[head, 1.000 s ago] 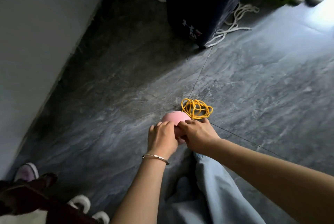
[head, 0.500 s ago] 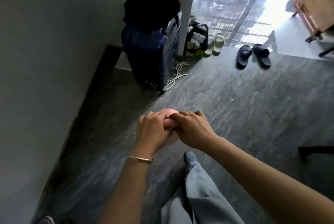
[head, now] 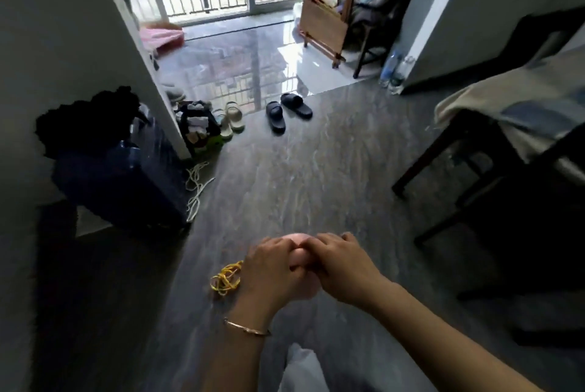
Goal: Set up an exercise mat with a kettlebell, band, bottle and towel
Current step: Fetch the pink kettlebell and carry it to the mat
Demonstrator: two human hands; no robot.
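The grey stone-patterned floor (head: 332, 170) runs ahead of me toward a barred glass door. By the wall on my left stands a dark blue suitcase (head: 126, 189) with something black heaped on top, and a loose white cord (head: 196, 189) lies on the floor at its near corner. On my right is a dark wooden frame with a pale cloth (head: 506, 100) draped over it. Further off, near the doorway, sit a pair of black slippers (head: 275, 116) and, to their left, a pair of pale sandals (head: 234, 114). Low in front of me my left hand (head: 269, 271) and right hand (head: 342, 268) meet above the floor, fingers of both curled tight round a pink kettlebell (head: 299, 257); only slivers of pink show between and above my knuckles, so I cannot tell its full shape or whether it touches the floor. The yellow band (head: 225, 279) lies in a loose tangle on the floor just left of my left hand. A thin metal bracelet (head: 247, 328) circles my left wrist.
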